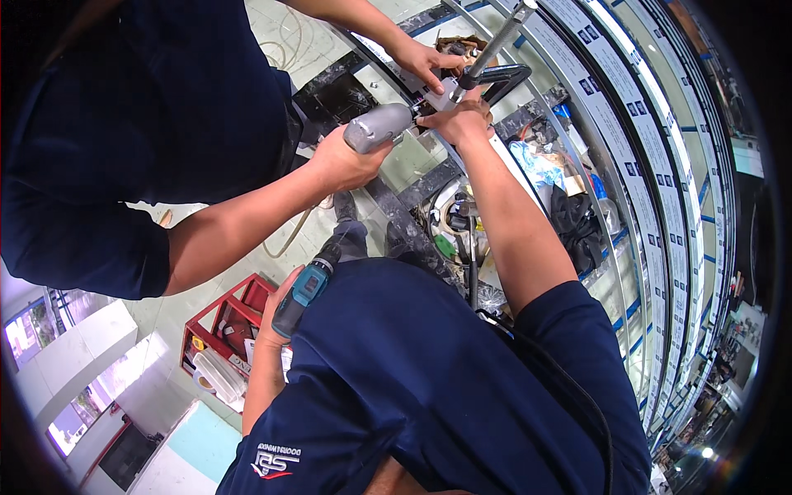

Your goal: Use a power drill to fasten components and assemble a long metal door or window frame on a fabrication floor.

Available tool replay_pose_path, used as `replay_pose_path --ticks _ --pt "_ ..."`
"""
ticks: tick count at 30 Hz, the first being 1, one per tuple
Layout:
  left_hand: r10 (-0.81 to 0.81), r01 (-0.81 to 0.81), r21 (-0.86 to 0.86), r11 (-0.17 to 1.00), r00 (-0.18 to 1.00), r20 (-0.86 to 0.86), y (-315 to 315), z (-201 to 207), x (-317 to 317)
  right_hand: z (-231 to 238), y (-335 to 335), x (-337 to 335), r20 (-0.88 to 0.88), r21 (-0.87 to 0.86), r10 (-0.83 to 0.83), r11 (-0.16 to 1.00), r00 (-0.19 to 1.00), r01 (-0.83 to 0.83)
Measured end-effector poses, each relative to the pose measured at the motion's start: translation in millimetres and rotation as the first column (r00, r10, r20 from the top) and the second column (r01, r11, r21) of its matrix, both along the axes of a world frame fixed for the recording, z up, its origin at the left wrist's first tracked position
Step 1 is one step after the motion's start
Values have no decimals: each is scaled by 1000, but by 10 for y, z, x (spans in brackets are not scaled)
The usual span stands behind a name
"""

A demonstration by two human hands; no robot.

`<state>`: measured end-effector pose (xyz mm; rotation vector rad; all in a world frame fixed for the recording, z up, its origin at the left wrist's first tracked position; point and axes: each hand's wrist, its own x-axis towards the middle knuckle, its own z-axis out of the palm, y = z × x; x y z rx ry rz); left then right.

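Note:
My left hand (275, 318) is wrapped around a teal and black cordless drill (307, 287), held low at my left side. Stretched far forward, my right hand (462, 122) is closed at a black frame end, its thumb pointing left; what its fingers grip is hidden. Just above it are a small pale plate (444, 96) and a clamp with a silver bar (500, 43) and black arm. A co-worker's hand (425, 64) presses the plate from the far side. The co-worker's other hand (351, 158) holds a grey power driver (378, 127), its tip beside my right thumb.
Long metal profiles (631, 140) run along a rack on the right. Below the work lie a round container of tools (455, 216), a black bag (576, 227) and other clutter. A red tool box (227, 322) stands on the floor at left. A dark cable (569, 379) crosses my right side.

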<state>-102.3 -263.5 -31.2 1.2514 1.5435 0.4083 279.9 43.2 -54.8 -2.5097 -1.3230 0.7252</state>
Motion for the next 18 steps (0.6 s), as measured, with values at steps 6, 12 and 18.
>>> replay_pose_path --ticks 6,12,18 --pt "-12 12 -5 1000 1000 -14 -10 -61 -31 -37 -6 9 12 16 14 1000 1000 -15" --pt "4 -4 0 1000 1000 6 -7 -62 -32 -3 -11 0 0 8 3 1000 1000 -3" --pt "-12 11 28 1000 1000 17 12 -60 -38 -66 -16 5 31 38 15 999 999 -16"
